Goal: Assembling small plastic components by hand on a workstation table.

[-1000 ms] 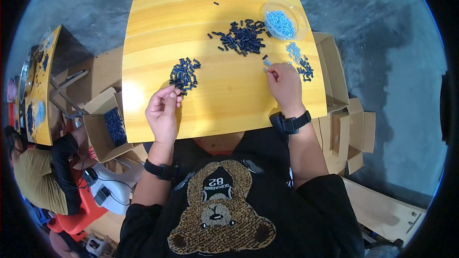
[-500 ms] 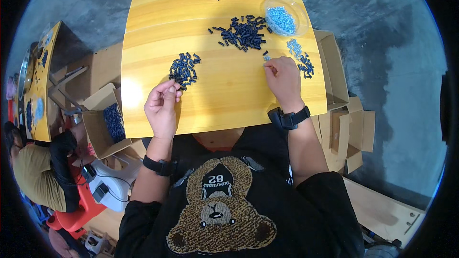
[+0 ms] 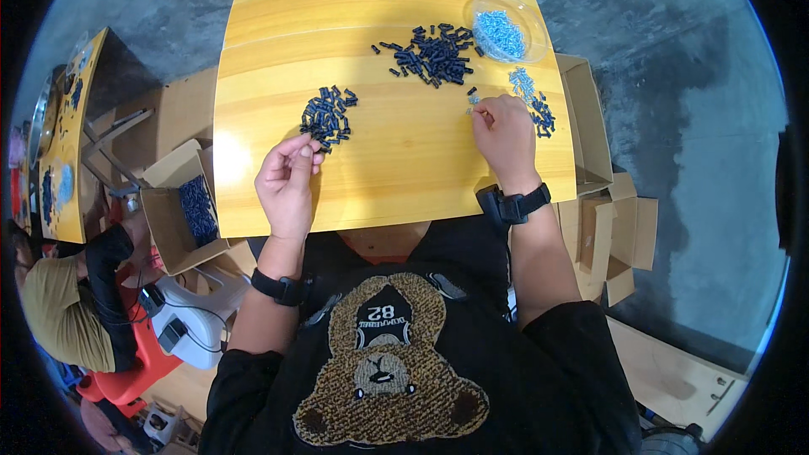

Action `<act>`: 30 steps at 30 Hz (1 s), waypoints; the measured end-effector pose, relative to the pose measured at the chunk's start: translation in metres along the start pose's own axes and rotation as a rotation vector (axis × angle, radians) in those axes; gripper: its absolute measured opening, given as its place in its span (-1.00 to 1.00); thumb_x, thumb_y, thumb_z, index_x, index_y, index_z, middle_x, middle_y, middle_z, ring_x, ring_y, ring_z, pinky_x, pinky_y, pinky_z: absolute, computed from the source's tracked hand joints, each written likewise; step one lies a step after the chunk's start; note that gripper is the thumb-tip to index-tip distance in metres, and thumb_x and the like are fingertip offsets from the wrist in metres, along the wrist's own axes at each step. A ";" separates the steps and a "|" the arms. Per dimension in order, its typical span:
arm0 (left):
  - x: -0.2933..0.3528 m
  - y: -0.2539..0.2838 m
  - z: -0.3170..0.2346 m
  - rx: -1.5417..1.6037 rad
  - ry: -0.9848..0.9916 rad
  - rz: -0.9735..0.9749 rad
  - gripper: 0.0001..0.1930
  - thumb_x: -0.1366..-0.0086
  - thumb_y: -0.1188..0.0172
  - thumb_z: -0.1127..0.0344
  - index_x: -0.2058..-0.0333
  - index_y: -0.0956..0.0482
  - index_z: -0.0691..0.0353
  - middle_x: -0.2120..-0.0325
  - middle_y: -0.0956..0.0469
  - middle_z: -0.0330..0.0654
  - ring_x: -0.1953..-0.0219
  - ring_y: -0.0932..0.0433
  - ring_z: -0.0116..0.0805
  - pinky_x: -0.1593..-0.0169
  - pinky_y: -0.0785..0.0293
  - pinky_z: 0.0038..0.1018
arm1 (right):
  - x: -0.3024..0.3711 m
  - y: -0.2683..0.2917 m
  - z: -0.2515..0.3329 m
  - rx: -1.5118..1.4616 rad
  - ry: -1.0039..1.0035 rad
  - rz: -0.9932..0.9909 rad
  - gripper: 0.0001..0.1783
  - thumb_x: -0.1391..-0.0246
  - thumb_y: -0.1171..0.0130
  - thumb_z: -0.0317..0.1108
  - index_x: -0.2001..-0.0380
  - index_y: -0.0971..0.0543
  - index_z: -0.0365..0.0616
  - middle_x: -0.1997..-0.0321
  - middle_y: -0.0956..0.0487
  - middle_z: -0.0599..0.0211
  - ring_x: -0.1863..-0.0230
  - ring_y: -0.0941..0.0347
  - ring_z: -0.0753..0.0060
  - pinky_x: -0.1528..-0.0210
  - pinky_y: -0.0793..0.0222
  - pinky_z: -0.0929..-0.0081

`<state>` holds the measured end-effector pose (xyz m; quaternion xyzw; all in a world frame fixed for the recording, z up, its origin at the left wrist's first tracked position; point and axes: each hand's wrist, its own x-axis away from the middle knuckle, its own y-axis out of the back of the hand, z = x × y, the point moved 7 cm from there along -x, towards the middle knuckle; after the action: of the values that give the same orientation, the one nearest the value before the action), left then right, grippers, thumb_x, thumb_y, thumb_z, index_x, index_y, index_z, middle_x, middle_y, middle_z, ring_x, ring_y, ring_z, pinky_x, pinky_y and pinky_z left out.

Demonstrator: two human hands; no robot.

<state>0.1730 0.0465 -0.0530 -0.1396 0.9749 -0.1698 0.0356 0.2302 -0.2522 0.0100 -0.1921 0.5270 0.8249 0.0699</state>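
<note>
- Both hands work low over the yellow wood-grain surface (image 3: 396, 181), fingers drawn in to narrow pinches. At the left hand (image 3: 286, 190), thumb and index fingertips meet at the near edge of a heap of short black cylindrical pieces (image 3: 327, 114); whether they grip one, I cannot tell.
- Curled more tightly, the right hand (image 3: 510, 136) has its thumb close against the index finger, just beside a few tiny shiny pale-blue pieces (image 3: 474, 102) and a lone black cylinder (image 3: 472, 91). Its fingers hide whatever may be between them.
- Judging by looks, the black cylinders should be light, stiff and fairly tough, perhaps hard plastic; rounded sides could let them roll or turn in a pinch. Best held across the middle of the barrel, between thumb and index pads.
- Smaller and glossier, the pale-blue pieces look rigid and probably slippery, so fingertip contact alone seems right. More lie in a loose pile (image 3: 522, 82) right of centre and in a round clear plastic bowl (image 3: 542, 38).
- As for pose, both forearms reach forward from the near edge, wrists above the black wristbands (image 3: 282, 288) roughly straight, backs of the hands largely upward, the right set farther forward.
</note>
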 end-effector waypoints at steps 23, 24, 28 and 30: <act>0.000 0.000 0.002 -0.001 0.018 -0.010 -0.86 -0.26 -0.07 0.50 0.21 -0.50 0.34 0.36 -0.56 -0.15 0.41 -0.46 -0.52 0.28 -0.42 -0.62 | -0.024 0.001 -0.005 0.011 0.097 0.009 -0.96 0.27 -0.20 -0.53 0.60 -0.57 -0.20 0.53 -0.48 0.15 0.37 -0.41 0.07 0.27 -0.36 0.29; 0.000 0.001 0.002 0.028 0.020 -0.008 -0.86 -0.26 -0.07 0.50 0.20 -0.50 0.33 0.37 -0.56 -0.15 0.41 -0.46 -0.52 0.29 -0.42 -0.63 | -0.024 -0.001 -0.005 0.007 0.081 0.036 -0.96 0.27 -0.20 -0.53 0.60 -0.57 -0.20 0.53 -0.48 0.15 0.37 -0.41 0.08 0.28 -0.37 0.29; 0.000 0.000 0.001 0.027 0.000 0.002 -0.86 -0.26 -0.07 0.50 0.21 -0.51 0.33 0.37 -0.56 -0.16 0.41 -0.46 -0.52 0.29 -0.42 -0.63 | -0.024 -0.001 -0.007 0.017 0.073 0.073 -0.96 0.27 -0.20 -0.53 0.61 -0.57 -0.20 0.53 -0.49 0.13 0.38 -0.43 0.09 0.31 -0.38 0.29; 0.000 0.001 0.000 -0.019 0.012 -0.016 -0.86 -0.26 -0.07 0.51 0.21 -0.51 0.33 0.37 -0.56 -0.16 0.42 -0.46 -0.52 0.29 -0.42 -0.63 | -0.026 -0.001 -0.010 -0.020 0.041 0.083 -0.98 0.26 -0.20 -0.52 0.62 -0.57 -0.20 0.54 -0.49 0.12 0.39 -0.44 0.08 0.33 -0.39 0.28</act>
<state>0.1730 0.0473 -0.0533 -0.1466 0.9755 -0.1615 0.0273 0.2569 -0.2580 0.0158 -0.1877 0.5276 0.8282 0.0229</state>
